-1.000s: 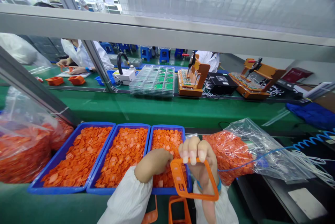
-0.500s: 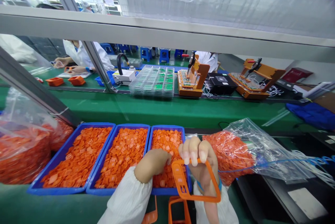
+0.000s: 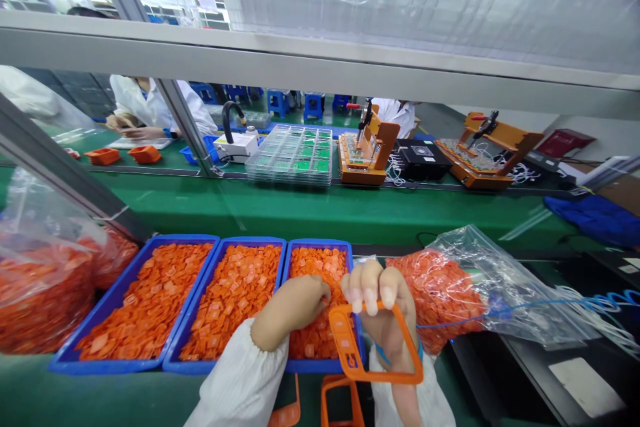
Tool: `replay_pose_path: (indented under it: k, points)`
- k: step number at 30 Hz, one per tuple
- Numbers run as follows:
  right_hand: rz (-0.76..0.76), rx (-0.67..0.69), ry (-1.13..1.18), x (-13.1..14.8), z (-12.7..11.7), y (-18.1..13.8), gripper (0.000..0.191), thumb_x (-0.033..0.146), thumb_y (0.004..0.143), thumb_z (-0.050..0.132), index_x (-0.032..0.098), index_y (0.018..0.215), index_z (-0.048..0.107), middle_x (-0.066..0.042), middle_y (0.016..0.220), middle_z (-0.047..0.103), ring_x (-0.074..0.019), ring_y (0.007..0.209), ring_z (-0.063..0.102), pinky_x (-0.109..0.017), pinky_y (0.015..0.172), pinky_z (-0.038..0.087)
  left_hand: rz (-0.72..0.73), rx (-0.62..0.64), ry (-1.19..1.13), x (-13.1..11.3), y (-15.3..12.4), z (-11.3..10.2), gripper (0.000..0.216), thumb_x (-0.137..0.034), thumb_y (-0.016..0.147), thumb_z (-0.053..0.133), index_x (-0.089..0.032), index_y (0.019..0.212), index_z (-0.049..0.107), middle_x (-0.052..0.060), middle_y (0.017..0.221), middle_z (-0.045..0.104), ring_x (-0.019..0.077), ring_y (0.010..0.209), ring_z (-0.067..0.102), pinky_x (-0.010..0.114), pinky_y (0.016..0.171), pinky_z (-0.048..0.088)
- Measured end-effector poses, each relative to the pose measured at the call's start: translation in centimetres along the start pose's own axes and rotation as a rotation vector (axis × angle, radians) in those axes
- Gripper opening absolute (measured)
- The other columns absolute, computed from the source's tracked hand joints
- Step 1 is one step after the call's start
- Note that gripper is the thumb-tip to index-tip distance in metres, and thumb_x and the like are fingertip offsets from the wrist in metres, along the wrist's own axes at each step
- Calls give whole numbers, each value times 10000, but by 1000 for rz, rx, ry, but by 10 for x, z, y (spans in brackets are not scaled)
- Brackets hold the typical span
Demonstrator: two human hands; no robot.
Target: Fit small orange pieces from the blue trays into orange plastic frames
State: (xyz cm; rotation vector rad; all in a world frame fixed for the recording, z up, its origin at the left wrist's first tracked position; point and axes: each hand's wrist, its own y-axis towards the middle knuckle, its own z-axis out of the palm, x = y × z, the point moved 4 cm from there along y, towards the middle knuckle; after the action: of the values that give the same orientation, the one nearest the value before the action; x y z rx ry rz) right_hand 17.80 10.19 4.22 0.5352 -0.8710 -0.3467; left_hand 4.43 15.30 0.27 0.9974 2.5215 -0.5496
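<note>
My right hand [image 3: 400, 307] grips an orange rectangular plastic frame [image 3: 371, 376] by its top edge, fingertips folded over the front. The frame is tilted and has a wide opening with a small slotted panel on its left side. Over the rightmost blue tray of small orange plastic pieces [image 3: 320, 260] is my left hand [image 3: 300, 304], fingers curled and pressed together. Its fingertips face away from me, so anything pinched there is hidden. Below my hands, an orange frame [image 3: 356, 407] lies on the green bench, and part of another orange frame [image 3: 286, 416] shows beside my left sleeve.
A middle blue tray [image 3: 173, 366] and a left blue tray [image 3: 57, 364] hold more orange pieces. Bags of orange parts stand at left [image 3: 45, 300] and right [image 3: 440, 287]. Clear stacked trays [image 3: 290, 160] and an orange fixture [image 3: 367, 154] sit beyond; a co-worker [image 3: 185, 107] works there.
My left hand has risen slightly, away from the pieces in the rightmost tray. My right hand and its frame have barely moved. The co-worker's hands at the back left have drawn closer together.
</note>
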Motion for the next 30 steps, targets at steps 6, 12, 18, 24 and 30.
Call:
replay_pose_path:
  k: [6,12,18,24,30]
  points:
    - [-16,12,13,9,9,8,477,652,771,912,308,787,582,41,681,510,-182,555,521,-352,580,492,252,-707,-394,-13,-33,-46,207,-271,1085,607,-195,1128,795,88,1010,784,174,806,705,277,742,574]
    - [-4,-37,-34,7,5,8,552,699,717,929,301,771,551,49,668,477,-191,571,559,-355,581,497,624,-1040,-812,-18,-70,-60,98,-251,1015,768,-260,1107,801,33,862,744,152,750,680,253,669,551]
    - [-73,-60,-139,4,1,13,951,849,194,972,311,846,538,59,753,481,-177,609,538,-350,582,505,620,-1023,-822,-21,-74,-63,208,-436,987,813,-248,1075,835,36,802,749,145,694,663,253,634,529]
    - [-130,-33,-165,6,3,16,1007,946,282,891,342,1027,586,17,880,539,-199,715,545,-369,672,519,572,-1003,-855,-23,-74,-62,361,-570,873,870,-245,1028,853,4,682,682,125,604,594,237,571,462]
    - [-150,-144,-233,4,-2,8,1052,806,241,1004,355,1086,568,16,955,523,-218,809,575,-393,770,550,459,-949,-964,-28,-73,-67,96,-330,987,821,-239,965,794,34,846,754,149,707,689,258,652,566]
